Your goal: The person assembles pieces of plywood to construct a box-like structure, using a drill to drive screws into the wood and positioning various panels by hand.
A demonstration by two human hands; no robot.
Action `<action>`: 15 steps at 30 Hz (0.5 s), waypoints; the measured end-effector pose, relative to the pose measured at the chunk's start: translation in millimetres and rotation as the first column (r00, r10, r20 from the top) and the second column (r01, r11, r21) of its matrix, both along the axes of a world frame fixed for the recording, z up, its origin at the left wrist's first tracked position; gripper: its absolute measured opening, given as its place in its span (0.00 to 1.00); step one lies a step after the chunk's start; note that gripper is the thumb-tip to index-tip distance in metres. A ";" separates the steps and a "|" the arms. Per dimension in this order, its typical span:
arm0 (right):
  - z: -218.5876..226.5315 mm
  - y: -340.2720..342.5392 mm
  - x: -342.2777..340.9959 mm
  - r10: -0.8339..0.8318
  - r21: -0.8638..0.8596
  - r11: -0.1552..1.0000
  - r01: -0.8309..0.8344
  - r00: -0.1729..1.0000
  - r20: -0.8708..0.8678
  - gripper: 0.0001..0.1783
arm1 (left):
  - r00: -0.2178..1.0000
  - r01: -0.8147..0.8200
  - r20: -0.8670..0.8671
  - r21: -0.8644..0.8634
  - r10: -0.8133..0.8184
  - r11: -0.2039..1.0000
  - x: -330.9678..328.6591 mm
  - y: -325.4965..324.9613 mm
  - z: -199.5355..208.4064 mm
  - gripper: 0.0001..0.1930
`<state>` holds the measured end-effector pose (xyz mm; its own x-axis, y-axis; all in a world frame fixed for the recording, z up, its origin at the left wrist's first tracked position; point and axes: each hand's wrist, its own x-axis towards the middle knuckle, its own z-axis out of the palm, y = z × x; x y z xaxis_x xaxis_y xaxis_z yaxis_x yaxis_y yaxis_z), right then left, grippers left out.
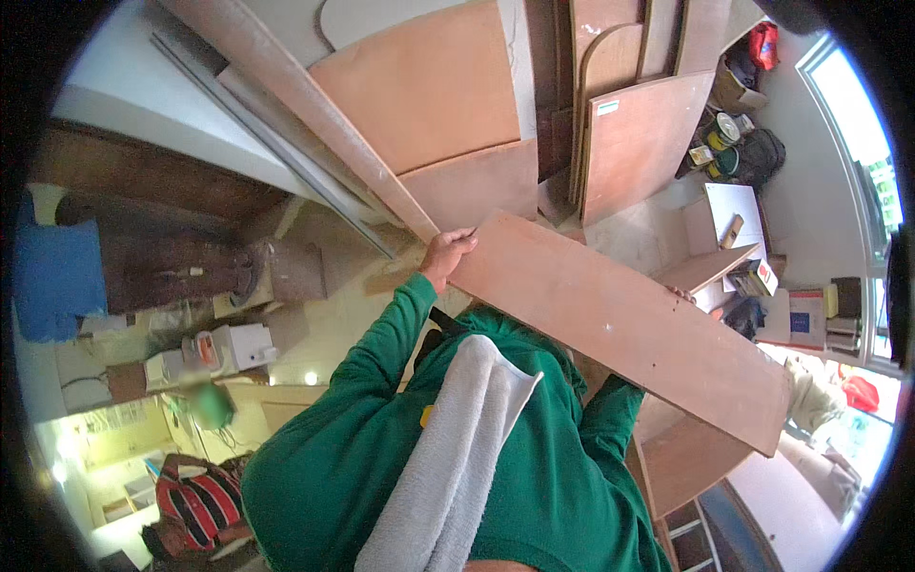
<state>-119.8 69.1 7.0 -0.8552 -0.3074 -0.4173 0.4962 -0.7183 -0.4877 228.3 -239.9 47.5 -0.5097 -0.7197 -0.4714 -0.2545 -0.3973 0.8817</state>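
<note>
A long flat wooden board (620, 329) slants across in front of my body, its left end higher in view than its right. My left hand (448, 257) grips the left end, fingers wrapped round the corner. Only the fingertips of my right hand (681, 293) show, curled over the board's far edge; the rest of that hand is hidden under the board. A few small dark holes or marks dot the board's face. A light grey towel (448, 448) hangs down the front of my green top.
Wooden panels (648, 143) lean at the back, and a long plank (315, 114) slants down near my left hand. Paint buckets (726, 143) and a dark bag (761, 155) sit back right. A blue cloth (59, 276) hangs far left. Lower left, a person in a striped shirt (200, 505).
</note>
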 end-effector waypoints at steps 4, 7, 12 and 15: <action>-8.9 -0.9 1.4 0.061 0.009 0.998 -0.061 0.998 0.020 0.20 | 0.996 -0.089 0.025 -0.010 0.090 0.996 21.4 22.8 -7.9 0.22; -13.9 7.0 -0.6 0.077 0.026 0.997 -0.078 0.997 0.029 0.20 | 0.990 -0.144 -0.004 0.020 0.144 0.989 20.6 41.5 -0.6 0.21; -33.2 6.4 7.5 0.064 0.017 0.998 -0.066 0.996 0.054 0.20 | 0.991 -0.125 0.055 -0.018 0.126 0.992 40.1 46.1 -30.9 0.21; -44.4 15.7 7.2 0.020 0.023 1.000 -0.022 0.997 0.069 0.20 | 0.995 -0.097 0.024 -0.007 0.097 0.995 38.9 35.4 -36.9 0.23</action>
<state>-112.6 84.7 -37.4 -0.8178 -0.3147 -0.4819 0.5440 -0.6961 -0.4685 267.2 -204.5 10.6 -0.4258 -0.7682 -0.4780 -0.2361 -0.4157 0.8783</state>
